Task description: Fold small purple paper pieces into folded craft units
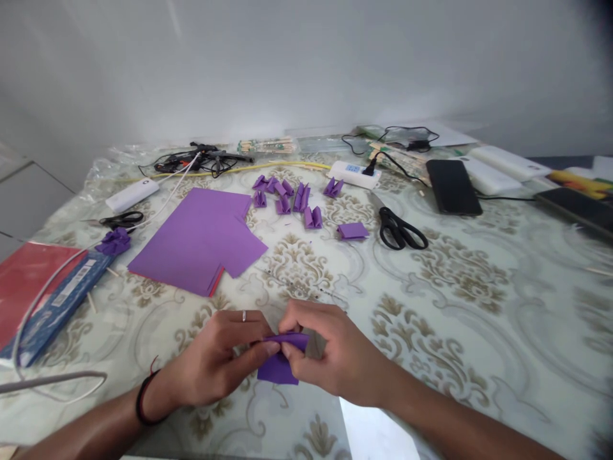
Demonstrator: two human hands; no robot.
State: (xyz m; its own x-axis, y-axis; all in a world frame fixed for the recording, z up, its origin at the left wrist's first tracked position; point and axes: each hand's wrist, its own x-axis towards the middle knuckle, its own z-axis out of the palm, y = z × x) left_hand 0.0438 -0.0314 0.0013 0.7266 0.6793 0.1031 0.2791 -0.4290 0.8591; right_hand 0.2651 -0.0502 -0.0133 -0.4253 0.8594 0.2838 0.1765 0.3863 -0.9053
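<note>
Near the front of the table, a small sheet of purple paper (278,370) is pinched between both hands, its upper edge folded over. My left hand (225,358) grips the fold with thumb and fingers; a ring and a dark wristband show on this arm. From the other side, my right hand (330,351) pinches the same fold close to the left thumb. Beyond the hands lie several small folded purple pieces (313,218). A flat folded purple piece (353,230) rests to their right. At left is a stack of purple sheets (191,236).
Black-handled scissors (401,230) lie at right, with a phone (453,186) and power strip (355,174) behind. A second pair of scissors (122,220), a white power bank (133,195) and a red paper pack (33,281) are at left. Glue guns (201,158) sit by the wall.
</note>
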